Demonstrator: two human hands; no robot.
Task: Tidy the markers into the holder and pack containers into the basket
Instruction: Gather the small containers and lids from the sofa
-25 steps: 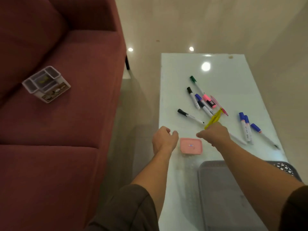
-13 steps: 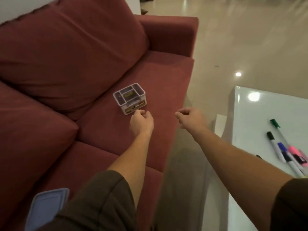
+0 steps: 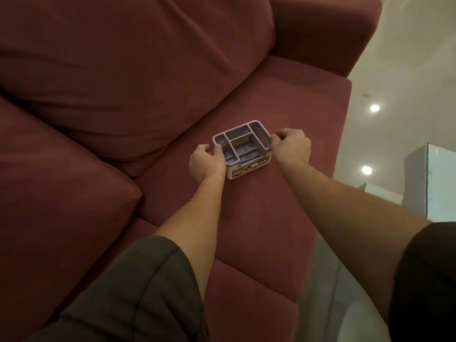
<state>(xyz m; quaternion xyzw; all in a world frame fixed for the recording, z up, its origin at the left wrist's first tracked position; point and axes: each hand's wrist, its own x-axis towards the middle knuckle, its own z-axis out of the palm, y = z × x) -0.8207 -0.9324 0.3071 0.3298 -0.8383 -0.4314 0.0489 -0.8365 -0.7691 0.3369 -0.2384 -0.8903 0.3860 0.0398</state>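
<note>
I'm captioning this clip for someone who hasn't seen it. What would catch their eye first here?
A small grey compartmented holder sits on the red sofa, on its seat cushion, mid-frame. The left hand and right hand grip its opposite sides. The corner of a pale table shows at the right edge.

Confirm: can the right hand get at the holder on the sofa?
Likely yes: the right hand is at the holder, fingers curled against its right rim, nothing between. The left hand grips the opposite side.
</note>
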